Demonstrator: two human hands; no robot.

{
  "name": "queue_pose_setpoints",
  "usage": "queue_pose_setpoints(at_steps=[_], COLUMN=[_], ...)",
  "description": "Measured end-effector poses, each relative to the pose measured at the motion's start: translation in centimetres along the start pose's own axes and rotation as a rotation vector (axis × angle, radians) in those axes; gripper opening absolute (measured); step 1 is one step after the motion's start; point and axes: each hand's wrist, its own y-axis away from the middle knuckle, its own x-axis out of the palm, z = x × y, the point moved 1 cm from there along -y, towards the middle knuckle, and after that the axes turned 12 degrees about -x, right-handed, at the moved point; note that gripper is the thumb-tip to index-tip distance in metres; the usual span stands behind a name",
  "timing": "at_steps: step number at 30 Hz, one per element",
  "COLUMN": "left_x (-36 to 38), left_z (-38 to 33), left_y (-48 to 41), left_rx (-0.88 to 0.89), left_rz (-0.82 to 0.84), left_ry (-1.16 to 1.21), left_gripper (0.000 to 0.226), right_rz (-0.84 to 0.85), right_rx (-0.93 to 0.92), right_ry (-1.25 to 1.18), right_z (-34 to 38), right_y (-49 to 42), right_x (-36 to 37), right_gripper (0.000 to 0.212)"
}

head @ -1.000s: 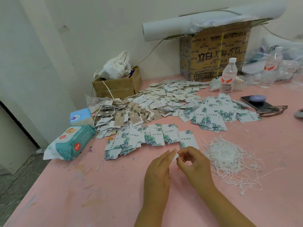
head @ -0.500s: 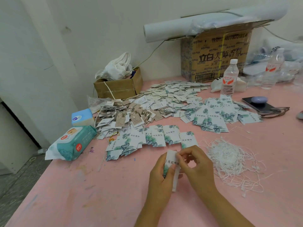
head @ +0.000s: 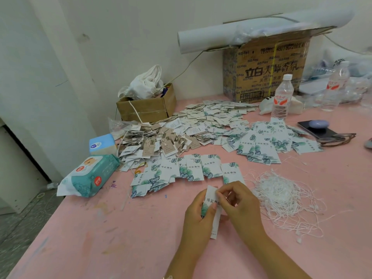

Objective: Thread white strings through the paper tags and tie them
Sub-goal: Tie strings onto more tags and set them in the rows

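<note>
My left hand (head: 198, 216) grips a white paper tag (head: 211, 200) with a green leaf print, held upright just above the pink table (head: 120, 238). My right hand (head: 239, 206) pinches at the tag's top edge; a thin white string there is barely visible. A tangled heap of white strings (head: 281, 196) lies right of my hands. A row of leaf-print tags (head: 193, 168) lies just beyond my hands. A big spread of loose tags (head: 211, 121) and a pile of strung tags (head: 153, 143) cover the table's middle.
A wet-wipe pack (head: 90, 176) and a small tissue box (head: 101, 142) sit at the left edge. A small cardboard box (head: 147, 107), a large carton (head: 267, 69), two water bottles (head: 281, 97), a phone (head: 316, 129) and glasses (head: 338, 137) stand at the back and right.
The tag has turned from edge-on to face up in my left hand. Both hands have dropped slightly nearer to me, and my right fingers stay at the tag's top.
</note>
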Motion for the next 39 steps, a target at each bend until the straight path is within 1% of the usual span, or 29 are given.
queue_pose_setpoints(at_steps=[4, 6, 8, 10, 12, 14, 16, 19, 24, 27, 29, 33, 35, 39], left_x=[-0.2, -0.3, -0.4, -0.4, -0.5, -0.4, -0.3, -0.5, -0.8, -1.0, -1.1, -1.1, -1.2, -1.2], left_z=[0.2, 0.2, 0.2, 0.1, 0.1, 0.1, -0.1, -0.3, -0.3, -0.1, -0.1, -0.1, -0.1, 0.0], left_y=[-0.1, -0.2, -0.2, -0.3, -0.2, -0.2, -0.1, -0.2, -0.4, -0.4, -0.3, -0.1, -0.1, -0.1], left_rx=[-0.011, -0.009, -0.014, -0.018, -0.014, -0.020, -0.027, -0.070, -0.183, -0.245, -0.233, -0.204, -0.197, -0.188], left_rz=[-0.013, -0.015, -0.013, -0.010, -0.004, -0.003, -0.015, -0.077, -0.072, -0.066, -0.062, -0.039, -0.054, -0.075], left_ry=[-0.056, -0.078, -0.083, -0.078, -0.074, -0.065, -0.040, 0.026, 0.209, 0.315, 0.291, 0.227, 0.203, 0.152], left_gripper=[0.040, 0.042, 0.043, 0.042, 0.041, 0.040, 0.033, 0.022, 0.019, 0.023, 0.021, 0.026, 0.023, 0.019], right_rz=[0.009, -0.001, -0.001, 0.035, 0.090, 0.135, 0.151, 0.152, 0.195, 0.229, 0.251, 0.260, 0.281, 0.318], right_rx=[0.170, 0.249, 0.351, 0.468, 0.561, 0.610, 0.631, 0.625, 0.596, 0.595, 0.600, 0.604, 0.586, 0.562], right_ry=[-0.147, -0.256, -0.309, -0.329, -0.436, -0.549, -0.605, -0.599, -0.583, -0.584, -0.609, -0.668, -0.650, -0.597], right_z=[-0.1, -0.1, -0.4, -0.5, -0.4, -0.2, 0.1, 0.2, 0.3, 0.2, 0.2, 0.2, 0.2, 0.1], right_y=[-0.2, -0.4, -0.6, -0.7, -0.8, -0.9, -1.0, -1.0, -0.9, -0.9, -0.9, -0.9, -0.9, -0.7], right_x=[0.1, 0.0, -0.1, -0.2, -0.2, -0.3, -0.4, -0.3, -0.3, -0.4, -0.4, -0.5, -0.5, -0.4], right_gripper=[0.025, 0.022, 0.017, 0.011, 0.004, 0.009, 0.010, 0.011, 0.012, 0.014, 0.013, 0.013, 0.018, 0.020])
